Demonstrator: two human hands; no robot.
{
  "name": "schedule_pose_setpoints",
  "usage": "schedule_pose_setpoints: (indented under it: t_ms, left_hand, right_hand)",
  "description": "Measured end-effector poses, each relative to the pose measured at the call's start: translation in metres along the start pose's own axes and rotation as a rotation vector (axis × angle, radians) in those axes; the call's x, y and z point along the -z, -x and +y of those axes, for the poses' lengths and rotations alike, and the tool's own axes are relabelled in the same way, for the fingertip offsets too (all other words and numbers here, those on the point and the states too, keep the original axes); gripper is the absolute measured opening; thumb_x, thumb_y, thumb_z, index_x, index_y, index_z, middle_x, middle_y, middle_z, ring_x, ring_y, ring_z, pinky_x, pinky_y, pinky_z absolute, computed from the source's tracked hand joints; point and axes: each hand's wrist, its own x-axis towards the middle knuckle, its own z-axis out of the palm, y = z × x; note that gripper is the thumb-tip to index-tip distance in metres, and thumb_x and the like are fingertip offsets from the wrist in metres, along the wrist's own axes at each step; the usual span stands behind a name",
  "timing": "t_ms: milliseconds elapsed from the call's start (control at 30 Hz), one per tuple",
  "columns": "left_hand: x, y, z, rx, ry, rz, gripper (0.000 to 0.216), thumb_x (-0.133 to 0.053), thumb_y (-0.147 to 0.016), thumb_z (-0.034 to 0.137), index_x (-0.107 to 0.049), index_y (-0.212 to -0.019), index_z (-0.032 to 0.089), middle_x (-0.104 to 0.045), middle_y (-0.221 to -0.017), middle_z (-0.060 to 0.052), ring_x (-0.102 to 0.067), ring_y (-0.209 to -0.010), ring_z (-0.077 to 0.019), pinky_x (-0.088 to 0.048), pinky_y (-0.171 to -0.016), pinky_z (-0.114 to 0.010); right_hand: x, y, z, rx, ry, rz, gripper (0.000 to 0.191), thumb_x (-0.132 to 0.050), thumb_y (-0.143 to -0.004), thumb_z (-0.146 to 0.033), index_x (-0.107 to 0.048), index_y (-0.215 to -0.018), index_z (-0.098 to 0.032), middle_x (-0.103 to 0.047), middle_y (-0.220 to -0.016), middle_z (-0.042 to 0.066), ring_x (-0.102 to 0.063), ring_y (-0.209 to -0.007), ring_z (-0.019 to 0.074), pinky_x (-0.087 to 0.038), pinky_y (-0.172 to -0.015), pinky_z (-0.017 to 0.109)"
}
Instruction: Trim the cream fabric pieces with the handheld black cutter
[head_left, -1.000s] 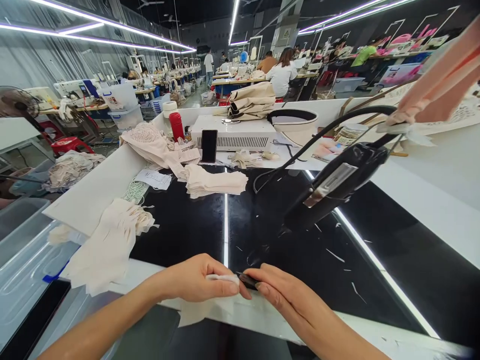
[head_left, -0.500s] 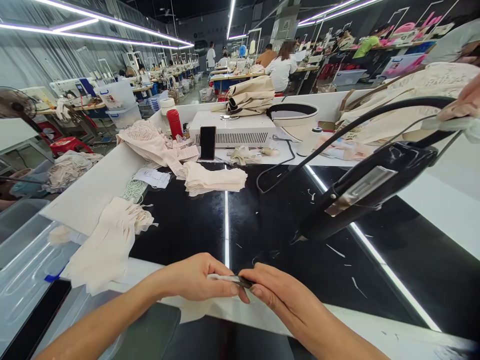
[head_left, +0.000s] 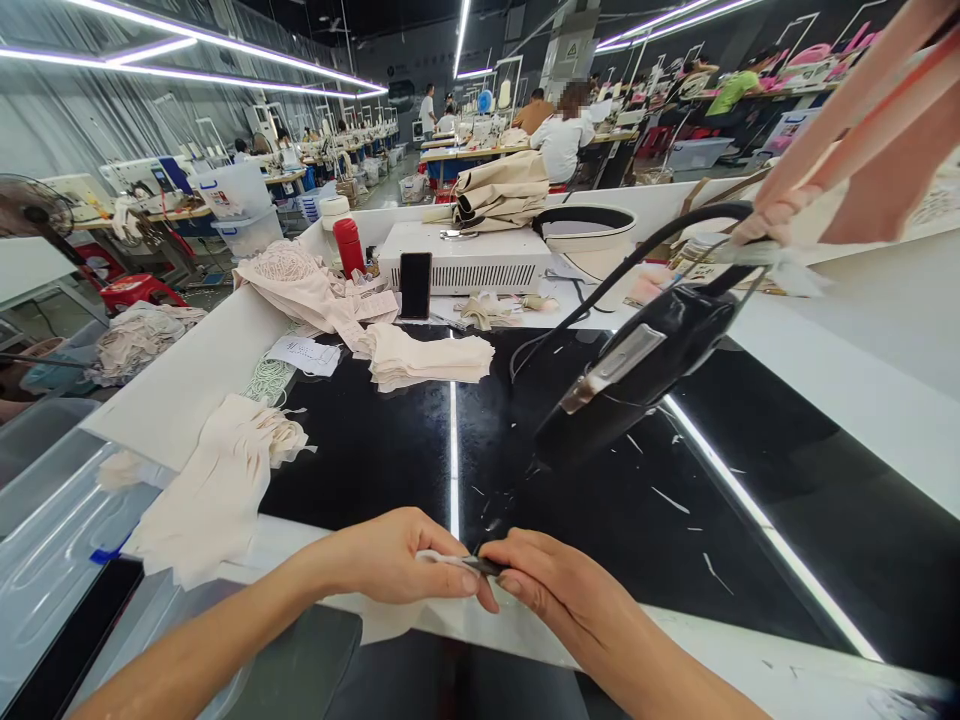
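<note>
Both my hands meet at the near edge of a black worktop (head_left: 375, 450). My left hand (head_left: 390, 558) is closed in a pinch on a small piece of white fabric (head_left: 442, 558). My right hand (head_left: 547, 585) is closed on a small dark tool (head_left: 484, 566) whose tip touches that fabric. More of the pale fabric hangs below my left hand over the table edge. A black hanging device (head_left: 634, 375) on a cable swings just above and to the right of my hands, its tip pointing down toward them.
A pile of cream fabric pieces (head_left: 217, 480) lies at the left, another stack (head_left: 424, 360) further back. A white box unit (head_left: 465, 262), a phone (head_left: 415, 285), a red bottle (head_left: 349, 247) and a basin (head_left: 589, 240) stand at the far end. Another person's arm (head_left: 862, 140) reaches in at top right.
The black hanging device swung right and then back left toward my hands. The other person's arm at top right shifted. My hands stayed pinched together with the fabric and tool.
</note>
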Motion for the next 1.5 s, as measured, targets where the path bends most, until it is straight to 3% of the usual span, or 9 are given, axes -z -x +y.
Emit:
schedule_pose_setpoints:
  t_ms: [167, 367, 567, 800, 1000, 1167, 1333, 1400, 1500]
  left_hand:
    - [0.0, 0.0, -0.002, 0.004, -0.024, 0.002, 0.029, -0.062, -0.095, 0.035, -0.084, -0.106, 0.02, -0.048, -0.067, 0.003, -0.034, -0.065, -0.0114, -0.026, -0.06, -0.024]
    - [-0.002, -0.002, 0.001, -0.006, -0.024, 0.026, 0.026, -0.062, -0.094, 0.03, -0.084, -0.103, 0.022, -0.065, -0.078, 0.002, -0.043, -0.069, -0.0113, -0.033, -0.067, -0.021]
    - [-0.003, -0.003, -0.003, 0.029, -0.062, 0.031, 0.029, -0.06, -0.094, 0.033, -0.084, -0.106, 0.02, -0.068, -0.078, 0.001, -0.047, -0.068, -0.0116, -0.034, -0.063, -0.021]
    - [-0.005, -0.003, -0.004, 0.01, -0.021, 0.029, 0.028, -0.061, -0.095, 0.033, -0.084, -0.106, 0.023, -0.078, -0.097, -0.001, -0.064, -0.094, -0.0188, -0.044, -0.084, -0.023]
    - [-0.006, -0.003, -0.003, 0.005, -0.01, 0.014, 0.028, -0.062, -0.096, 0.035, -0.084, -0.107, 0.022, -0.077, -0.093, -0.001, -0.061, -0.085, -0.0159, -0.042, -0.078, -0.022]
    - [-0.008, -0.002, -0.001, 0.039, -0.038, 0.004, 0.027, -0.062, -0.095, 0.034, -0.084, -0.106, 0.022, -0.068, -0.077, 0.002, -0.047, -0.068, -0.0113, -0.035, -0.064, -0.021]
    - [-0.012, -0.003, -0.005, -0.014, -0.012, -0.006, 0.03, -0.061, -0.097, 0.037, -0.083, -0.11, 0.02, -0.068, -0.082, 0.0, -0.05, -0.071, -0.0123, -0.039, -0.07, -0.021]
    - [-0.012, -0.003, -0.006, -0.036, 0.002, 0.011, 0.033, -0.062, -0.097, 0.041, -0.082, -0.113, 0.02, -0.069, -0.086, -0.001, -0.052, -0.075, -0.0137, -0.04, -0.073, -0.022]
    - [-0.011, -0.004, -0.008, -0.031, -0.013, 0.055, 0.043, -0.061, -0.097, 0.051, -0.08, -0.117, 0.018, -0.059, -0.073, 0.001, -0.044, -0.068, -0.0131, -0.037, -0.066, -0.023]
  right_hand:
    - [-0.002, 0.0, 0.002, 0.003, -0.016, 0.016, 0.045, -0.035, -0.108, -0.053, -0.069, -0.092, -0.029, -0.06, -0.085, -0.001, -0.061, -0.079, 0.0153, -0.045, -0.072, 0.027]
    - [-0.001, 0.001, -0.001, 0.009, -0.017, 0.007, 0.042, -0.034, -0.109, -0.051, -0.068, -0.097, -0.029, -0.063, -0.088, -0.001, -0.062, -0.081, 0.0156, -0.047, -0.073, 0.027]
    - [-0.002, 0.0, -0.004, 0.029, 0.055, 0.025, 0.043, -0.032, -0.11, -0.049, -0.065, -0.091, -0.027, -0.063, -0.086, -0.001, -0.063, -0.08, 0.0163, -0.047, -0.072, 0.028]
    - [-0.004, 0.0, -0.008, 0.093, 0.101, 0.05, 0.042, -0.032, -0.111, -0.044, -0.064, -0.089, -0.025, -0.064, -0.085, 0.001, -0.063, -0.08, 0.017, -0.047, -0.07, 0.029]
    - [-0.008, 0.001, -0.003, 0.11, 0.072, 0.066, 0.041, -0.034, -0.111, -0.044, -0.063, -0.09, -0.025, -0.064, -0.086, 0.0, -0.062, -0.08, 0.0158, -0.047, -0.072, 0.028]
    - [-0.014, 0.002, 0.004, 0.114, 0.054, 0.083, 0.041, -0.035, -0.111, -0.044, -0.065, -0.089, -0.025, -0.063, -0.085, -0.001, -0.061, -0.079, 0.0155, -0.046, -0.074, 0.028]
    - [-0.019, 0.006, 0.01, 0.059, -0.002, 0.134, 0.038, -0.036, -0.11, -0.046, -0.067, -0.099, -0.026, -0.068, -0.087, 0.0, -0.065, -0.08, 0.0162, -0.051, -0.074, 0.027]
    - [-0.019, 0.009, 0.016, 0.044, 0.025, 0.191, 0.038, -0.035, -0.109, -0.047, -0.068, -0.108, -0.026, -0.071, -0.092, 0.002, -0.069, -0.084, 0.0172, -0.055, -0.076, 0.028]
    - [-0.012, 0.012, 0.034, 0.1, 0.266, 0.364, 0.041, -0.033, -0.11, -0.045, -0.067, -0.12, -0.025, -0.075, -0.105, 0.006, -0.073, -0.094, 0.0204, -0.058, -0.081, 0.031]
